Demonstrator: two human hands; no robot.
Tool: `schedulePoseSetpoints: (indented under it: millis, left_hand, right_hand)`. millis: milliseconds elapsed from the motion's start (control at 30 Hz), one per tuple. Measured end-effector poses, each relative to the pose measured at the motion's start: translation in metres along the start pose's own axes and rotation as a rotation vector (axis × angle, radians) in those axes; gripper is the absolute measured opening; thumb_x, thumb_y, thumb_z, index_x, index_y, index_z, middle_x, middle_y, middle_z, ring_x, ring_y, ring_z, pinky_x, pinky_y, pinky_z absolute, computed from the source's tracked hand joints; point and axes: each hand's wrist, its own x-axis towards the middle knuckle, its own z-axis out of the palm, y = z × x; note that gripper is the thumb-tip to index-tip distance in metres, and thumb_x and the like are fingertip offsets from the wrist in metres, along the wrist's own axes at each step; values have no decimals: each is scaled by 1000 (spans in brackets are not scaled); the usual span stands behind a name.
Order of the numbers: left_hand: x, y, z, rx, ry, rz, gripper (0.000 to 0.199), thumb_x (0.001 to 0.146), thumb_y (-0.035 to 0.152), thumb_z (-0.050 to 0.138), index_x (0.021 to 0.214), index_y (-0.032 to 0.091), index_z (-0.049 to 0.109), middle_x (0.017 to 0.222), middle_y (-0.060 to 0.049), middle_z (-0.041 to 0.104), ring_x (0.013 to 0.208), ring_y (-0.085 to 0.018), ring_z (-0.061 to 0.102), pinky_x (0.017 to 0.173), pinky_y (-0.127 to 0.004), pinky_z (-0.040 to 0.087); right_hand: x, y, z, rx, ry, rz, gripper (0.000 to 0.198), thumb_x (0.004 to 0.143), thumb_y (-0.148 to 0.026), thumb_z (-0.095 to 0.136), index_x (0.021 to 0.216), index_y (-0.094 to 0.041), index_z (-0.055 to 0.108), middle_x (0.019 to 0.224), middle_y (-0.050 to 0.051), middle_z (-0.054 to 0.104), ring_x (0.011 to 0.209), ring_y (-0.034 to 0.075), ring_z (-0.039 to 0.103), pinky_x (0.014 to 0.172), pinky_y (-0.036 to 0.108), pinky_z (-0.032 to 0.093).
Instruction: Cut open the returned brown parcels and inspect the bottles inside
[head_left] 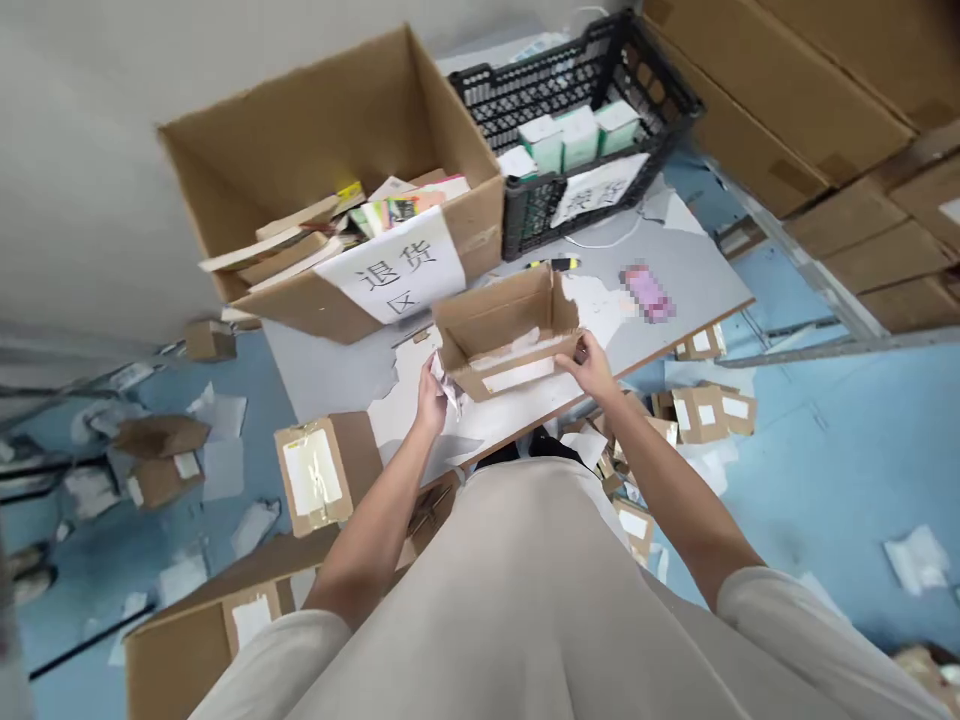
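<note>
An open small cardboard box (510, 350) with a white label on its near side stands on the grey table (697, 270) in front of me. At its left end my left hand (430, 403) is closed on a crumpled whitish piece of paper (448, 384). Fingers of my right hand (591, 370) grip the box's near right corner, the thumb against the near wall. A small dark spot shows by the fingertips, too small to name. Scraps of white paper (600, 305) lie on the table around the box.
Behind stand a large carton (300, 110) of thin packages and a black crate (517, 225) of white-green boxes. A yellow-black tool (559, 264) and a blurred pink object (646, 292) lie on the table. A taped box (313, 478) sits at left; boxes and paper litter the blue floor (840, 450).
</note>
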Motion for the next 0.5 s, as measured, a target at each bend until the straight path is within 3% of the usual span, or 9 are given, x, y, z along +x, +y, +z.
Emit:
schedulePoseSetpoints:
  millis: [100,167,267,333,400,500]
  left_hand:
    - [-3,34,42,-97,-211,87,101,61,84,57,138,22,38,133,-14,55,124,-29,53,104,-45,45]
    - [-3,56,80,-84,-411,147,106,50,74,75,134,18,43,133,-15,55,125,-32,51,108,-47,41]
    - [0,81,144,-44,-586,101,88,58,61,79,127,15,48,126,-15,59,121,-32,54,105,-49,44]
    - [3,89,188,-31,-725,65,89,59,59,79,129,16,45,128,-17,57,121,-32,54,100,-48,47]
    - [2,90,230,11,-887,89,103,52,56,84,135,17,38,134,-18,52,122,-34,53,96,-48,50]
    - [-10,83,284,175,-962,222,111,48,48,88,139,17,33,132,-18,53,118,-33,56,94,-48,50]
  right_hand:
    - [-54,-4,-57,-1,296,146,58,78,-63,58,114,-18,56,109,12,65,102,25,61,94,47,50]
    - [-101,-3,-94,-17,334,189,68,78,-68,54,125,-19,53,124,15,59,114,28,56,96,48,48]
    - [-172,3,-137,-126,269,166,103,64,-68,69,147,-20,31,150,17,34,137,34,36,104,50,42]
    - [-211,9,-155,-304,358,196,117,60,-63,75,151,-17,17,156,20,21,144,37,22,109,54,36]
    - [-240,15,-167,-483,535,280,109,65,-60,74,150,-17,20,156,21,17,145,39,18,108,57,35]
    - [-269,24,-177,-610,756,418,79,74,-56,67,138,-21,39,151,19,31,138,37,34,100,53,44]
